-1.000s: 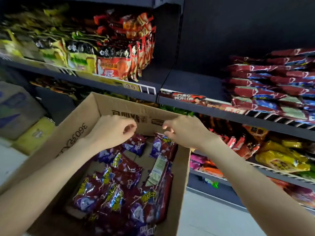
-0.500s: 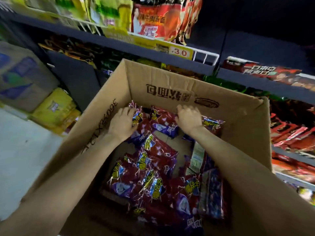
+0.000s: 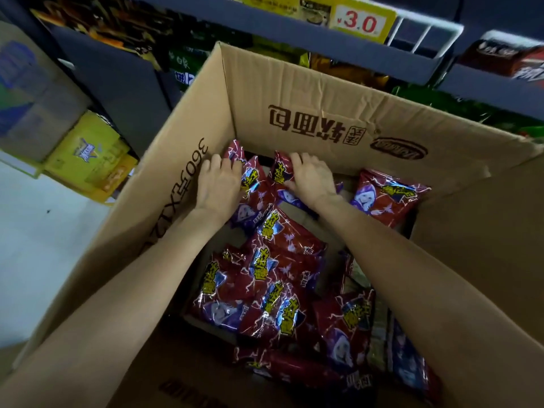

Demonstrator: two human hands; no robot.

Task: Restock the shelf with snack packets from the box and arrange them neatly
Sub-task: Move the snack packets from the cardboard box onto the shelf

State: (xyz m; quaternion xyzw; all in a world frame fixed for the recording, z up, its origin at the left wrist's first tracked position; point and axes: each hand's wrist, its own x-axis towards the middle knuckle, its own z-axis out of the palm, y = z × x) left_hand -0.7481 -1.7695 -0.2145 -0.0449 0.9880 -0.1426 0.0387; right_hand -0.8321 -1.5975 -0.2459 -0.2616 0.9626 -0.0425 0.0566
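Observation:
An open cardboard box (image 3: pixel 309 92) fills the view, holding several red and purple snack packets (image 3: pixel 282 240). Both my hands are down inside it at the far wall. My left hand (image 3: pixel 219 184) closes over a packet (image 3: pixel 253 184) in the far left corner. My right hand (image 3: pixel 313 178) grips the top of another packet (image 3: pixel 279 172) beside it. A further packet (image 3: pixel 388 198) leans at the far right of the box. The fingertips are partly hidden by the wrappers.
Dark shelves (image 3: pixel 294 25) stand just behind the box, with a yellow 3.0 price tag (image 3: pixel 363 23) and a white wire rail (image 3: pixel 426 36). Green packets (image 3: pixel 182 69) lie on the lower shelf. Yellow cartons (image 3: pixel 88 154) rest on the pale floor (image 3: pixel 44 254) at left.
My hands dropped from the box's rim down into it and closed on packets at the far wall. The view tilted down and closer to the box.

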